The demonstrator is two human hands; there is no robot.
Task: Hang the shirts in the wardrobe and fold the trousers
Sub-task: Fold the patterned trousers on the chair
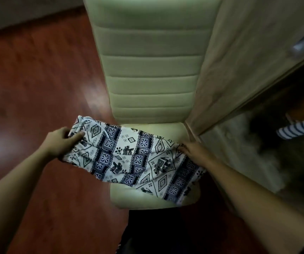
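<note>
1. Gripping the left end of the patterned trousers: left hand, thumb on top.
2. Trousers span the chair seat and overhang on the left.
3. Right hand appears to pinch the right end; its fingers are buried in cloth.
4. Risk: if the left grip slackens, the overhang slides to the floor.

1 head-worn wide-angle view, facing forward and steeply down, close above chair
</note>
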